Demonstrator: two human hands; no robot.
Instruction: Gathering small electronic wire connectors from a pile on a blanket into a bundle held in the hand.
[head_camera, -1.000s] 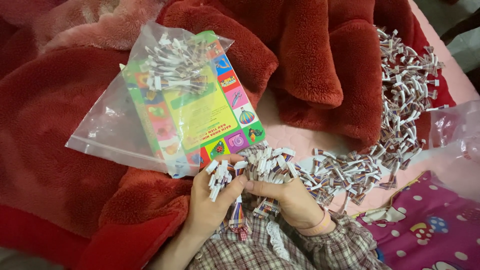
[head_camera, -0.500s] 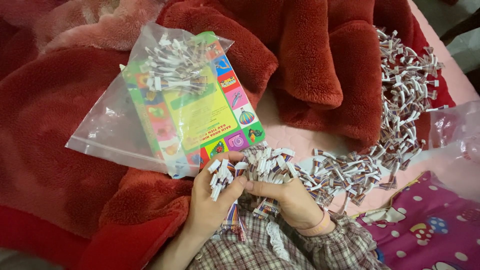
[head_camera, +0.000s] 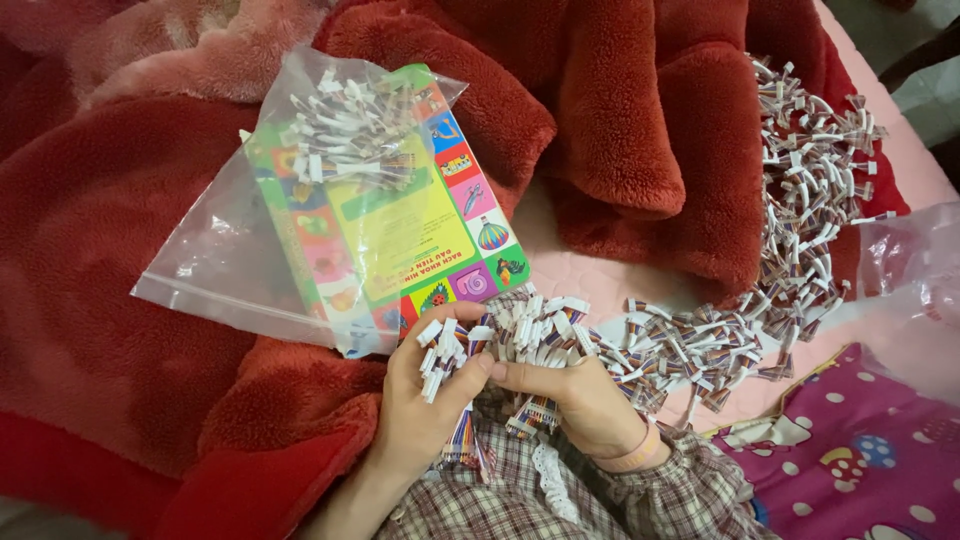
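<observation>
The person is gathering short cable pieces, little multicoloured ribbon leads with white plug ends, into a bunch. The left hand (head_camera: 425, 400) is closed around a bundle of leads (head_camera: 450, 355), white ends poking up past the thumb and coloured wires trailing down toward the checked sleeve (head_camera: 560, 505). The right hand (head_camera: 575, 395) sits right against it, fingers pinched on a few more leads at the near end of the loose pile (head_camera: 760, 270). So both hands are together and both clamped on leads, at the near edge of the bed, just below the clear zip bag (head_camera: 230, 270).

That bag lies on the red fleece blanket (head_camera: 120, 200), toward the bed's left side, with a colourful picture card (head_camera: 400, 220) inside and a bunch of the same leads (head_camera: 345, 130) near its top. The pile runs along the pink quilted sheet (head_camera: 580, 265) toward the far right corner.

Doing this well probably comes down to keeping the white plugs level, so the bunch stays square. Looks like feeding a few leads at a time beats grabbing a fistful, since the wires in the pile cross each other and would likely drag neighbours along. The left grip should stay firm but low on the wires; squeezing at the plugs could splay them. Can't tell how many are in the bunch.
</observation>
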